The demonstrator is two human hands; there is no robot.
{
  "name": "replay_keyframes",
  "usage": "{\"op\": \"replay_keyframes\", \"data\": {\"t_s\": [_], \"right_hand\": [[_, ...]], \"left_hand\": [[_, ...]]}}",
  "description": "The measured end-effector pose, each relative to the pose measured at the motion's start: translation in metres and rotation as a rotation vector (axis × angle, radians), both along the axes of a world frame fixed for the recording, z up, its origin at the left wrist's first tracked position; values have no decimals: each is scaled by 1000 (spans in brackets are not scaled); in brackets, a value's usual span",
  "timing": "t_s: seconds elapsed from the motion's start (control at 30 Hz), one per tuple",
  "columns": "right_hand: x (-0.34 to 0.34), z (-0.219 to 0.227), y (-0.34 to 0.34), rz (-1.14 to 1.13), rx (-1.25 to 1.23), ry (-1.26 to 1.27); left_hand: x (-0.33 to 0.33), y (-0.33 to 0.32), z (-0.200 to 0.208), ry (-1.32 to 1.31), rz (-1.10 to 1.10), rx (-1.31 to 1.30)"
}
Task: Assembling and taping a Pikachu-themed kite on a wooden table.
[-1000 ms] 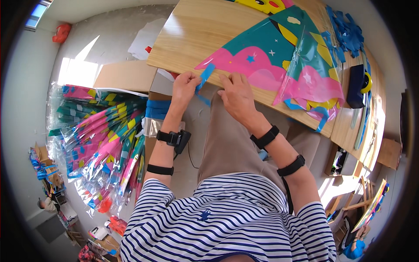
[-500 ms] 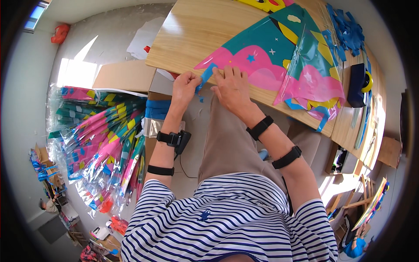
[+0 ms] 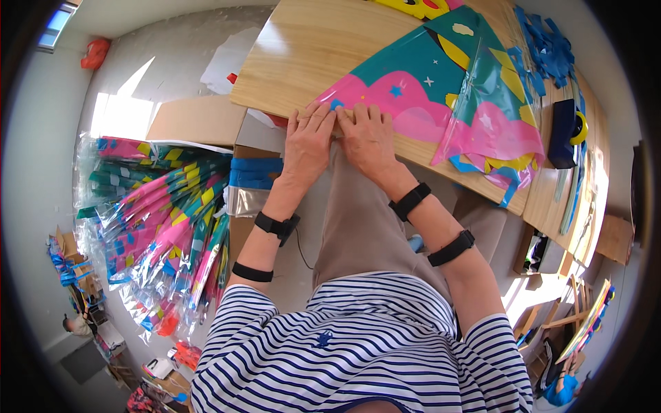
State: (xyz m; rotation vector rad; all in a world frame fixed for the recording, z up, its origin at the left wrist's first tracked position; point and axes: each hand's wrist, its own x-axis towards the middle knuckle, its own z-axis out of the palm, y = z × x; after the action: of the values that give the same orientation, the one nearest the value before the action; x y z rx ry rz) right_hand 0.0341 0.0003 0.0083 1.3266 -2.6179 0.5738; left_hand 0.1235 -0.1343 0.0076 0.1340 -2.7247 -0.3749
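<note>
Both hands, left hand (image 3: 308, 141) and right hand (image 3: 367, 134), now lie flat, fingers spread, side by side on the pink kite corner (image 3: 385, 110) at the wooden table's near edge (image 3: 289, 103); the blue strip held earlier is gone, seemingly pressed down. Bare tabletop lies leftward; a packaged-kite pile (image 3: 165, 213) sits below-left.

Two hands, left hand (image 3: 308, 141) and right hand (image 3: 367, 135), four black arm bands, one wooden table (image 3: 323, 48).
</note>
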Motion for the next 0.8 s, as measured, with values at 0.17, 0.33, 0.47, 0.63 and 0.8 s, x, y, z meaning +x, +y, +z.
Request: {"op": "replay_keyframes", "data": {"t_s": [0.17,0.33,0.47,0.63,0.8], "right_hand": [[0,-1,1,-9,-20,-24],[0,-1,3,-11,-17,-63],[-1,-1,3,-9,-8,-86],[0,-1,3,-11,-1,-94],[0,-1,3,-13,-5,-93]], "left_hand": [[0,-3,-7,-68,-7,-9],[2,-3,-5,-77,-10,-14],[2,-2,-7,-68,-1,-10],[2,-2,-6,-61,1,-4],[1,1,-3,-76,19,-10]]}}
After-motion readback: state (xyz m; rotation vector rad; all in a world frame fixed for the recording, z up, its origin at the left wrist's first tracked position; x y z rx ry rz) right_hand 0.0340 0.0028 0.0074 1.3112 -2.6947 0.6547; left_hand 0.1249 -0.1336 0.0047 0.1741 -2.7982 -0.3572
